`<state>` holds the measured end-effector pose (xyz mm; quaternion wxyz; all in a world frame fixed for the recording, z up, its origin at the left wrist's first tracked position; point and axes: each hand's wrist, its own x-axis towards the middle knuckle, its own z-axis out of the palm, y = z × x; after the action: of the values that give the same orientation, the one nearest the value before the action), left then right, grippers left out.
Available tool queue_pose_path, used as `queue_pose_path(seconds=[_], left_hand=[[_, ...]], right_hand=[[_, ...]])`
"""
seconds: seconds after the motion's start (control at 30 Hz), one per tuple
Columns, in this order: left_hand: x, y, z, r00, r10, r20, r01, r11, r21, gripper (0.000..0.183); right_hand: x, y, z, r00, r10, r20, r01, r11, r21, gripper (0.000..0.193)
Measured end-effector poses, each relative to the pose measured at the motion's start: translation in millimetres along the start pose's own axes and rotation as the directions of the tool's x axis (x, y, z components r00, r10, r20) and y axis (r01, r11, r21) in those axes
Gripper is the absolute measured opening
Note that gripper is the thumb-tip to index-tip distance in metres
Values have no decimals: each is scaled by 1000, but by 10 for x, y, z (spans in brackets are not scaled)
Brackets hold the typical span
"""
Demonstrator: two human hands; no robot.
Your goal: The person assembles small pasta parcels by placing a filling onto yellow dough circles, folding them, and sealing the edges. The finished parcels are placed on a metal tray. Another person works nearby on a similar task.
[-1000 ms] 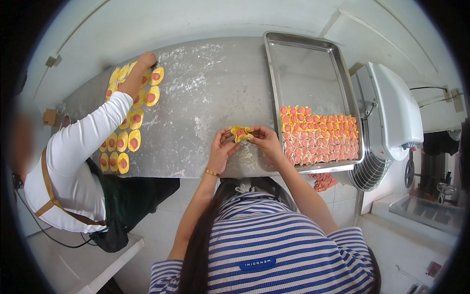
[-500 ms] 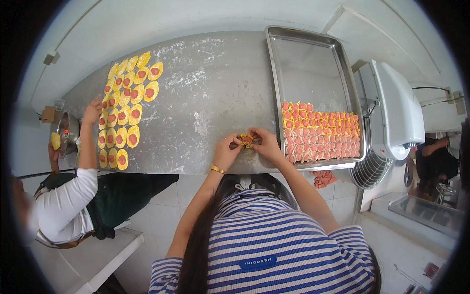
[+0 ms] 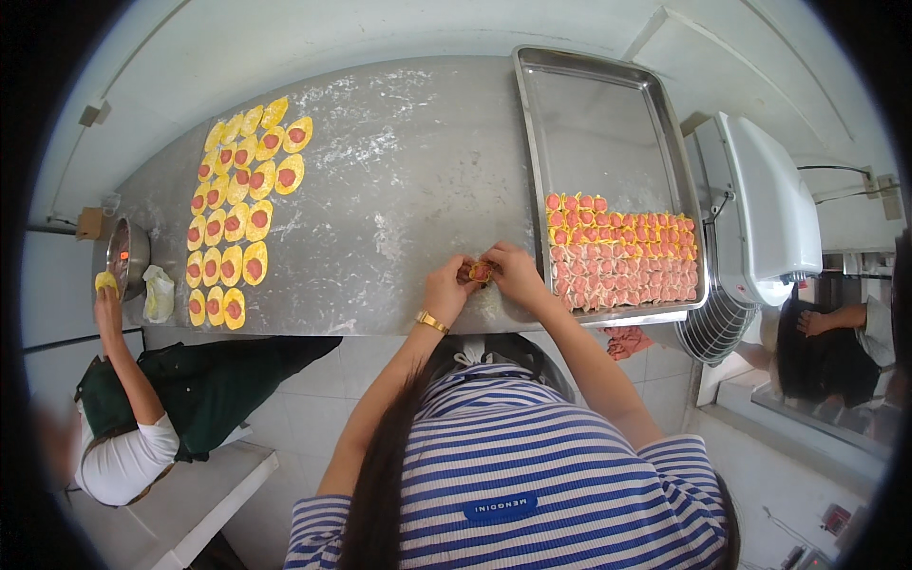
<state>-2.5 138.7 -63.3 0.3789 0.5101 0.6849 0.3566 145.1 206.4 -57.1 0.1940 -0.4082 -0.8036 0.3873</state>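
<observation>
Near the front edge of the steel table [image 3: 432,180], a small open-topped dumpling [image 3: 482,274] with a yellow wrapper and pink filling is pinched between my hands. My left hand [image 3: 445,291] grips its left side, and my right hand [image 3: 518,276] its right side, fingers closed around the rim. Fingers partly hide the dumpling. Just right of my right hand, a metal tray [image 3: 535,166] holds tight rows of similar dumplings [image 3: 622,252], yellow ones behind paler ones. Far to the left lie rows of flat yellow wrappers [image 3: 255,263], most with a pink dab of filling.
At the left, a co-worker's hand [image 3: 107,309] holds a yellow wrapper [image 3: 104,281] beside a metal bowl [image 3: 141,249]. A crumpled plastic bag [image 3: 159,296] lies nearby. Right of the tray stands a white machine [image 3: 765,204] with a wire guard [image 3: 717,332]. Another person [image 3: 826,337] shows at far right.
My fingers have shifted on the dumpling, which now looks more gathered. The co-worker's arm has drawn back from the wrappers toward the bowl. The person at far right has moved.
</observation>
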Motion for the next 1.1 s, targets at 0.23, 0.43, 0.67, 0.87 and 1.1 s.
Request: queue_pose_path(seconds=[0.23, 0.43, 0.67, 0.87, 1.1], left_hand=[[11, -68, -40, 995, 53, 87, -48, 997, -64, 23], [69, 49, -19, 997, -8, 73, -5, 985, 172, 22], [79, -87, -39, 995, 45, 87, -51, 996, 69, 26], [50, 25, -45, 995, 34, 95, -51, 983, 175, 25], [37, 103, -51, 996, 12, 84, -29, 977, 213, 23]], right_hand=[[-95, -49, -56, 999, -26, -38, 25, 999, -21, 26], [-58, -84, -21, 999, -35, -30, 35, 999, 25, 27], [-110, -45, -5, 998, 35, -44, -38, 998, -59, 25], [-110, -87, -24, 990, -100, -104, 101, 995, 0, 19], [-106, -87, -27, 992, -121, -44, 121, 993, 1, 23]])
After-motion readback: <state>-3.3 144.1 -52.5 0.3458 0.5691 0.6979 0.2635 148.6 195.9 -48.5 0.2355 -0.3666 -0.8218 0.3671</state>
